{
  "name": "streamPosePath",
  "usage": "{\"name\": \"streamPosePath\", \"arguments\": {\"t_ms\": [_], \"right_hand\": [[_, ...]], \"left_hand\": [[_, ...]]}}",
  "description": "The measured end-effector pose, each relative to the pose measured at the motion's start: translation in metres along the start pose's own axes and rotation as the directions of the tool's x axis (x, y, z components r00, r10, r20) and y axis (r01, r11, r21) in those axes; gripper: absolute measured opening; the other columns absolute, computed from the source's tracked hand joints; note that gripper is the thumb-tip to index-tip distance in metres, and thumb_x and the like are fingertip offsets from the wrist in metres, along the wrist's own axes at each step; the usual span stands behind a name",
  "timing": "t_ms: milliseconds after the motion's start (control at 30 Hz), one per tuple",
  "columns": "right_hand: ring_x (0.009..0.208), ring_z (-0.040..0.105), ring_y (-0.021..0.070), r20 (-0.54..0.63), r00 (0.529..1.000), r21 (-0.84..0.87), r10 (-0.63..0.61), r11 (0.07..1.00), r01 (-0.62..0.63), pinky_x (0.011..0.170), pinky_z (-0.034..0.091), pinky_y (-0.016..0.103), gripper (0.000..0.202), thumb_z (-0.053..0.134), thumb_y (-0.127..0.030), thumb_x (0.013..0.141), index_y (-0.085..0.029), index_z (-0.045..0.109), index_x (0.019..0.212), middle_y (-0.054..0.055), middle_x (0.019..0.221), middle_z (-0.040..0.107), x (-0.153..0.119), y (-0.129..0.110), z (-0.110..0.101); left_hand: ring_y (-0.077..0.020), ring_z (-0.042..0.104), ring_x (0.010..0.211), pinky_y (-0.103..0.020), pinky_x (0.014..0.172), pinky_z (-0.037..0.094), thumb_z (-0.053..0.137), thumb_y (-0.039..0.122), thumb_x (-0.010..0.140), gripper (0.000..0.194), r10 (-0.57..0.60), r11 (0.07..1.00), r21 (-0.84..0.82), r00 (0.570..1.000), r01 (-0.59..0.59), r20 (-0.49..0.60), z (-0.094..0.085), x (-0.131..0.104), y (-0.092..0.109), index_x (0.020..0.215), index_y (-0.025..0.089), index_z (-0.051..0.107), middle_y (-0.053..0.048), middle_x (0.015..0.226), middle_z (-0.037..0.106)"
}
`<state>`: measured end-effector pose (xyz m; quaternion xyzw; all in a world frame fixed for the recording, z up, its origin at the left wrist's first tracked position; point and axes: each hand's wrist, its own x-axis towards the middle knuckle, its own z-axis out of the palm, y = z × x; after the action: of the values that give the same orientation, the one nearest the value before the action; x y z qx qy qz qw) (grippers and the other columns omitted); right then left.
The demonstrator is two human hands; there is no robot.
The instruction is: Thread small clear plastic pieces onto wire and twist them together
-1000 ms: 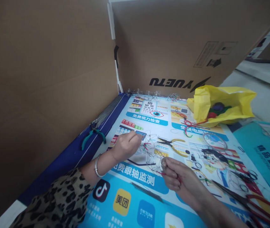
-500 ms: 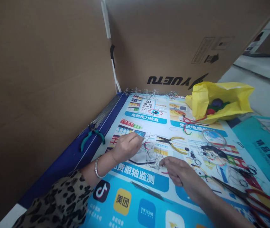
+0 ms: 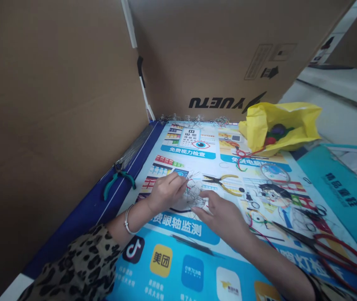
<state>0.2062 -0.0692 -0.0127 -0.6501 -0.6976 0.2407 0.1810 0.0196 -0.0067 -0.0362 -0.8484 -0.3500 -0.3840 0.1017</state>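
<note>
My left hand (image 3: 168, 191), with a bangle at the wrist, has its fingers pinched on a tangle of thin wire (image 3: 194, 195) with bits of red. My right hand (image 3: 221, 212) is at the tangle's right side, thumb and forefinger spread apart around it; whether they touch the wire is hard to tell. Just beyond lie yellow-handled pliers (image 3: 220, 184), jaws toward the tangle. Red-handled scissors (image 3: 322, 246) rest at the right, beyond my right forearm. Short dark wire lengths (image 3: 192, 244) lie in front of my hands.
Cardboard walls (image 3: 62, 104) enclose the left and back. Teal-handled pliers (image 3: 118, 182) and a bundle of straight wires (image 3: 136, 146) lie along the left edge. A yellow bag (image 3: 300, 133) holds coloured items. Wire shapes (image 3: 197, 120) line the back. A teal box (image 3: 332, 179) is at right.
My right hand has moved left to the wire tangle, and its thumb and forefinger have spread. My left hand stays pinched on the wire. The view has shifted slightly.
</note>
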Motion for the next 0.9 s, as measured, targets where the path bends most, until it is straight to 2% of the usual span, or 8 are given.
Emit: {"name": "streamPosePath", "arguments": {"t_ms": [67,133,300,367,467,600,733,900], "right_hand": [[0.062,0.056,0.0225,0.038,0.999,-0.142,-0.027,0.989,0.032,0.052,0.022,0.027,0.044,0.058,-0.052,0.073,-0.022,0.054,0.105,0.006,0.069,0.062,0.007,-0.006,0.007],[0.065,0.058,0.0227,0.066,0.994,-0.220,-0.086,0.970,0.099,0.052,0.020,0.027,0.031,0.054,-0.045,0.078,-0.022,0.055,0.100,0.007,0.075,0.065,0.013,-0.008,0.012],[0.059,0.053,0.0166,0.115,0.982,-0.187,-0.147,0.968,0.167,0.050,0.019,0.026,0.012,0.047,-0.028,0.081,-0.021,0.052,0.072,0.003,0.066,0.061,0.023,-0.004,0.017],[0.056,0.048,0.0142,0.114,0.980,-0.100,-0.160,0.980,0.172,0.050,0.021,0.025,0.013,0.048,-0.025,0.078,-0.020,0.048,0.066,0.001,0.060,0.056,0.024,0.000,0.018],[0.053,0.043,0.0115,0.125,0.973,0.190,-0.193,0.967,0.168,0.050,0.026,0.023,0.016,0.048,-0.023,0.077,-0.020,0.044,0.061,-0.003,0.054,0.048,0.023,0.008,0.015],[0.054,0.040,0.0102,0.128,0.971,0.606,-0.203,0.791,0.086,0.052,0.031,0.022,0.020,0.048,-0.028,0.080,-0.020,0.045,0.063,-0.004,0.056,0.045,0.022,0.016,0.007],[0.044,0.028,0.0064,0.196,0.972,0.836,-0.131,0.540,-0.096,0.043,0.020,0.021,0.023,0.054,-0.035,0.079,-0.019,0.045,0.065,-0.008,0.051,0.035,0.025,0.023,0.006],[0.039,0.021,0.0040,0.241,0.964,0.934,-0.114,0.298,-0.198,0.040,0.013,0.020,0.023,0.060,-0.031,0.075,-0.019,0.043,0.065,-0.010,0.049,0.028,0.030,0.028,0.008]], "left_hand": [[-0.0113,0.053,0.061,-0.023,0.057,0.042,0.049,0.019,0.085,0.011,-0.015,1.000,0.000,1.000,0.015,-0.006,0.000,0.000,0.000,0.075,0.017,0.054,0.000,0.064,0.056],[-0.0111,0.053,0.061,-0.022,0.056,0.042,0.049,0.020,0.085,0.012,-0.029,1.000,-0.010,1.000,0.029,-0.006,0.000,0.001,-0.001,0.075,0.018,0.054,0.000,0.064,0.056],[-0.0117,0.055,0.065,-0.022,0.060,0.044,0.047,0.020,0.086,0.014,-0.036,0.998,-0.052,0.999,0.036,0.015,0.001,0.001,-0.005,0.075,0.018,0.055,-0.001,0.066,0.057],[-0.0116,0.055,0.066,-0.022,0.061,0.045,0.046,0.020,0.087,0.015,-0.031,0.997,-0.073,0.999,0.033,0.030,0.001,0.001,-0.006,0.075,0.018,0.055,-0.001,0.066,0.056],[-0.0118,0.055,0.068,-0.023,0.062,0.045,0.044,0.020,0.087,0.017,-0.040,0.989,-0.139,0.998,0.047,0.053,-0.001,0.003,-0.007,0.075,0.018,0.056,-0.002,0.068,0.056],[-0.0130,0.053,0.071,-0.025,0.064,0.045,0.047,0.019,0.087,0.013,-0.101,0.937,-0.325,0.990,0.129,0.102,-0.005,0.009,-0.007,0.078,0.017,0.056,-0.003,0.071,0.056],[-0.0135,0.056,0.075,-0.027,0.068,0.046,0.049,0.024,0.086,0.013,-0.203,0.788,-0.532,0.947,0.309,0.249,-0.004,0.011,-0.008,0.081,0.016,0.057,-0.003,0.076,0.059],[-0.0173,0.062,0.091,-0.030,0.074,0.050,0.045,0.025,0.088,0.022,-0.213,0.369,-0.750,0.835,0.549,0.507,-0.001,0.005,-0.010,0.108,0.016,0.047,-0.011,0.099,0.064]]}}
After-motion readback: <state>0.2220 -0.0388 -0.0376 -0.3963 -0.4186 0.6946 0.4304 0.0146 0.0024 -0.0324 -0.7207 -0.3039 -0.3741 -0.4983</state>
